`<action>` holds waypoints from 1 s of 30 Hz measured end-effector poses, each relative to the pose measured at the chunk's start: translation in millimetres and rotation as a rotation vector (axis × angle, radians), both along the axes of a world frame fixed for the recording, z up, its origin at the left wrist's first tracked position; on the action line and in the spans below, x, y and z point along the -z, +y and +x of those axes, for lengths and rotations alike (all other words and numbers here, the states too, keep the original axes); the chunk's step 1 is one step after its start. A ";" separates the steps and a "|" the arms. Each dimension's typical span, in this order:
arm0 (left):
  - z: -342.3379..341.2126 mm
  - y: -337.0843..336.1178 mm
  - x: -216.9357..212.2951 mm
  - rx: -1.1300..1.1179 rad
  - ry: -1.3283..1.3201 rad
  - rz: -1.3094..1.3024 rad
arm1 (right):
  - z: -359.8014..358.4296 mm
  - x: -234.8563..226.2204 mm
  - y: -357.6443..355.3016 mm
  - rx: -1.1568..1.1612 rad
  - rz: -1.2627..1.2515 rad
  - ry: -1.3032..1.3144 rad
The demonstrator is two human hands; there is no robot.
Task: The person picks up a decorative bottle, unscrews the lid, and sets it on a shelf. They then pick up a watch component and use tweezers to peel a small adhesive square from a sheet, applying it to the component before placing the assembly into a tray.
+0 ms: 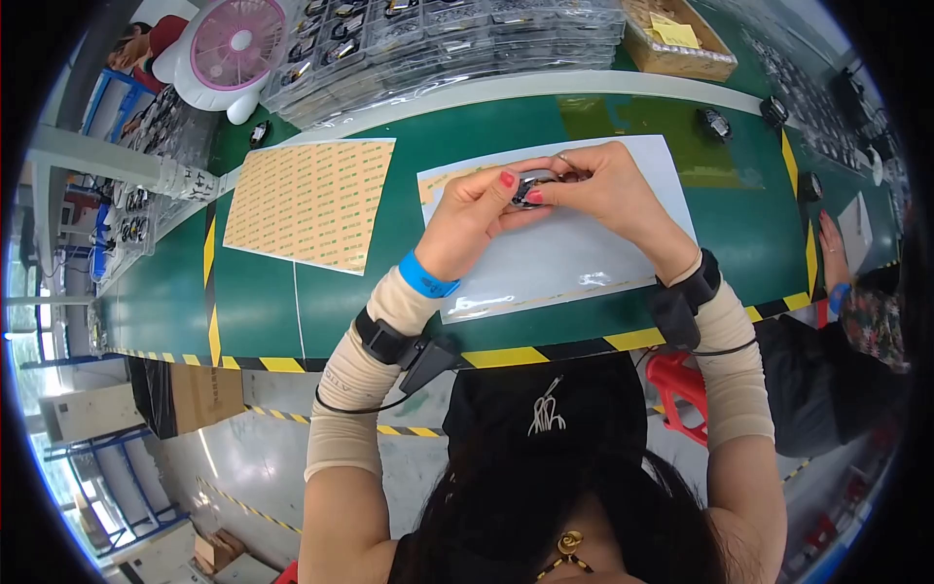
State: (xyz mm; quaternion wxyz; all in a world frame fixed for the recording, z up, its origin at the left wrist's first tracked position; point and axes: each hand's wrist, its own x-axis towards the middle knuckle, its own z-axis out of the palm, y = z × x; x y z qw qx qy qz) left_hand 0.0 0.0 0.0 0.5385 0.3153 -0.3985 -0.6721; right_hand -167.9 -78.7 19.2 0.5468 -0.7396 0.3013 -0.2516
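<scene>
Your left hand and right hand together grip a small dark device over the pale sheet lying near the worktop's striped front edge.

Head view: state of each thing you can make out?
Left hand: closed on small dark part
Right hand: closed on same part
Small dark part: held, partly covered
Tan sheet: lying flat
Pale sheet: lying beneath hands
Fan: running or not, unclear
Clear trays: stacked
Cardboard box: open
</scene>
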 end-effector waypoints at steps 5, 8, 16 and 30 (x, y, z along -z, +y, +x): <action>-7.2 14.2 -1.0 -0.080 -0.178 -0.028 | 2.7 5.4 16.9 0.095 -0.099 -0.021; -8.7 13.5 -1.5 -0.122 -0.274 -0.054 | 9.1 10.4 20.7 0.188 -0.172 0.002; -0.9 -3.1 14.8 -0.168 0.125 0.092 | 12.4 22.4 16.6 0.283 -0.834 -0.116; -10.8 -7.4 2.2 -0.005 0.049 0.219 | -134.6 26.1 -80.5 1.137 -1.045 0.606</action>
